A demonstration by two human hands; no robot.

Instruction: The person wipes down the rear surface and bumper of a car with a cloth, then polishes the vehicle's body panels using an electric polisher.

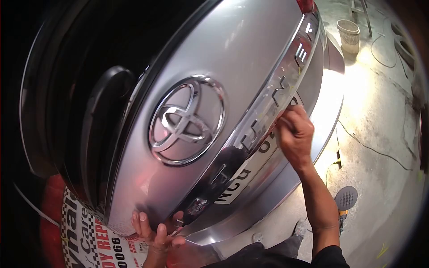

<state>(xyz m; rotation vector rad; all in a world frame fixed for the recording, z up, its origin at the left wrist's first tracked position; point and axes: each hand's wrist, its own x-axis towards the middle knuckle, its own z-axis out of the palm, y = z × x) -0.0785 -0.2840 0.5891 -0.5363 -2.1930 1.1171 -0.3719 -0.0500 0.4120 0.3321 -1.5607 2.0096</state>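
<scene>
The silver rear panel (246, 44) of a car fills the middle, with a chrome oval emblem (187, 120) on it. Along its edge runs a chrome trim strip (263, 105) bearing raised letters. My right hand (295, 131) is at the strip's lower edge, beside the licence plate (241, 183), its fingers curled together; what they hold, if anything, is hidden. Near the strip's lower left end, my left hand (156, 232) has its fingers apart, palm up, with a small thin metallic piece (178, 228) between or against the fingers.
A bucket (348, 35) stands on the concrete floor at the upper right. Cables cross the floor. A round-headed tool (345, 198) lies to the right of my right forearm. A printed cover (96, 236) hangs at the lower left. My shoes show at the bottom.
</scene>
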